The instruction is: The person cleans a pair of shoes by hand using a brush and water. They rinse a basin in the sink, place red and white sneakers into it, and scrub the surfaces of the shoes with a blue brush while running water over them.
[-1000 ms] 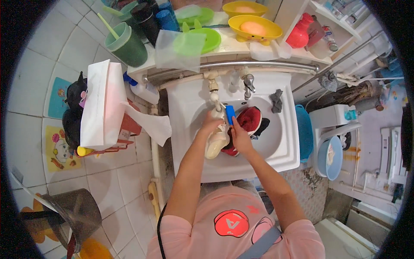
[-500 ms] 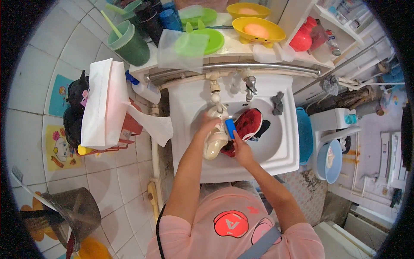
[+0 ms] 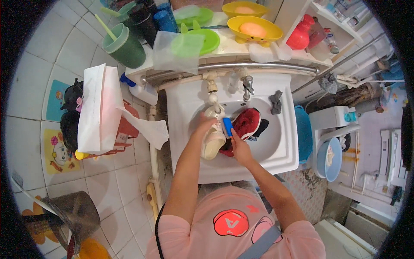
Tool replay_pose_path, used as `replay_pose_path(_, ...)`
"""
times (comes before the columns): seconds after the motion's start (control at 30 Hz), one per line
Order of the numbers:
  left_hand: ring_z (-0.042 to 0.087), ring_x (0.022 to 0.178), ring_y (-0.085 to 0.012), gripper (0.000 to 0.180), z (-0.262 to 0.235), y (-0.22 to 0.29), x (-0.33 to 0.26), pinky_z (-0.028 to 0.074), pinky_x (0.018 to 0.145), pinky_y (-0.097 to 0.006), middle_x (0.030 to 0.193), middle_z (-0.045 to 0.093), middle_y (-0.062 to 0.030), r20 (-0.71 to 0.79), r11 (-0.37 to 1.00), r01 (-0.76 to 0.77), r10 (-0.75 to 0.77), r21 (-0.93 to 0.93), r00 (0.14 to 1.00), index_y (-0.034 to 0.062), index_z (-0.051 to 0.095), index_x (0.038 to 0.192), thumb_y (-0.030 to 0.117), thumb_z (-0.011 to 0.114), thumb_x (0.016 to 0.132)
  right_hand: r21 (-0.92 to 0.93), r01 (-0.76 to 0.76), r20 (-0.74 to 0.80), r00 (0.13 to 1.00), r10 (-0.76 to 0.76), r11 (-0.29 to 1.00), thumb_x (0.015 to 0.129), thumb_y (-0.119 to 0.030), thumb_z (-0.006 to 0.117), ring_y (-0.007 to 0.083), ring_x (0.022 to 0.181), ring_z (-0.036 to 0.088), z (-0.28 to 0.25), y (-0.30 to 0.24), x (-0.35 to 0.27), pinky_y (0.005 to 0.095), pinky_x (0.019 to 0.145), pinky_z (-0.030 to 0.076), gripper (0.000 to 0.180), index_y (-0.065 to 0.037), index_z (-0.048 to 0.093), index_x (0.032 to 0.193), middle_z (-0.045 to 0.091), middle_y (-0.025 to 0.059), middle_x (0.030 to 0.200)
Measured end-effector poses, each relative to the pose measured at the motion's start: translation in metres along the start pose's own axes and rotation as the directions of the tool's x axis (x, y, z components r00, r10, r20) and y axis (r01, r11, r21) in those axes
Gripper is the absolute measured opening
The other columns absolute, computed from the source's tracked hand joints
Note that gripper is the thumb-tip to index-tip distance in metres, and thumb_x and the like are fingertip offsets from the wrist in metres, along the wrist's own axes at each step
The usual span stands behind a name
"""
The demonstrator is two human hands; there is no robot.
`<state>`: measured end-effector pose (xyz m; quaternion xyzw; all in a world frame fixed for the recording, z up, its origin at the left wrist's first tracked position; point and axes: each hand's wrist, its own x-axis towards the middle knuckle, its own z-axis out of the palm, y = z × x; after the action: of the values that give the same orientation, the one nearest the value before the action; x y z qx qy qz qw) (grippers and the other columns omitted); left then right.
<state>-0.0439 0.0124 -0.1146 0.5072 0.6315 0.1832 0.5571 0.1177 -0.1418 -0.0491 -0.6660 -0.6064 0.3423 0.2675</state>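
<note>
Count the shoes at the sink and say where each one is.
2 clearly visible: a cream shoe in the left hand, and a red shoe in the sink near the right hand. More red shows beside that hand, possibly another shoe.

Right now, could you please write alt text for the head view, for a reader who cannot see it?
A person's left hand grips a cream shoe over a white sink, while the right hand holds a blue brush-like tool close beside it. A red shoe lies in the sink; a gray cloth rests near its rim.
</note>
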Motion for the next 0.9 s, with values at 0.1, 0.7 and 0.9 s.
replay_pose_path(0.1,0.056,0.099,-0.0260,0.072,-0.004,0.001,0.003,0.044,0.086,-0.036,0.109,0.056,-0.0155,0.027,0.994,0.026,-0.029,0.108,0.999,-0.0010,0.044,0.120,0.025,0.071,0.058,0.007,-0.176,-0.042,0.983,0.177,0.984,0.090,-0.013,0.046,0.0376,0.079,0.059,0.000,0.018,0.000,0.0425,0.068,0.047,0.047,-0.015,0.034,0.136,0.062,0.0192,0.097)
replay_pose_path(0.7,0.055,0.100,-0.0257,0.077,-0.016,0.014,-0.018,0.047,0.081,-0.034,0.112,0.054,-0.0141,-0.030,0.959,-0.264,0.262,-0.106,0.965,0.0046,0.039,0.126,0.009,0.074,0.057,0.106,-0.025,-0.083,0.996,0.034,0.994,0.093,-0.018,0.043,0.0380,0.071,0.061,0.007,0.009,0.009,0.0429,0.064,0.048,0.043,-0.010,0.034,0.135,0.064,0.0187,0.091)
replay_pose_path(0.9,0.057,0.095,-0.0241,0.076,-0.010,-0.002,-0.004,0.047,0.082,-0.033,0.111,0.056,-0.0115,-0.072,0.960,-0.248,0.241,-0.128,0.968,0.0065,0.040,0.128,0.010,0.071,0.059,0.168,0.224,-0.217,0.958,-0.186,0.960,0.092,-0.019,0.044,0.0395,0.069,0.060,0.029,0.020,-0.003,0.0431,0.060,0.047,0.043,-0.008,0.036,0.133,0.061,0.0239,0.082)
